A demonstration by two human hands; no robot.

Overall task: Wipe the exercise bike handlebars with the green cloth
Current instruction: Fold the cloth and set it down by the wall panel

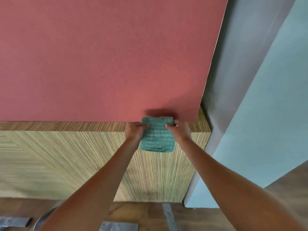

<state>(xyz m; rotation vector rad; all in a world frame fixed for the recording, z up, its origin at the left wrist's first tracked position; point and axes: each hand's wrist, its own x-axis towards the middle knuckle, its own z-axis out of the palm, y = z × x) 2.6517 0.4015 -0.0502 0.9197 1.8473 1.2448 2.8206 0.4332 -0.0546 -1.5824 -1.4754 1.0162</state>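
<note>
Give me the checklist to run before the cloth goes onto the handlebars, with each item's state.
1. Green cloth in hand: ok, held up in front of the wood panel.
2. Left hand grip: ok, pinches the cloth's upper left edge.
3. Right hand grip: ok, pinches the upper right edge.
4. Cloth spread out: ok, hangs flat between the hands.
5. Handlebars in sight: not ok, none visible in this view.
6. Cloth clean: cannot tell, a dark patch shows near its lower edge.
</note>
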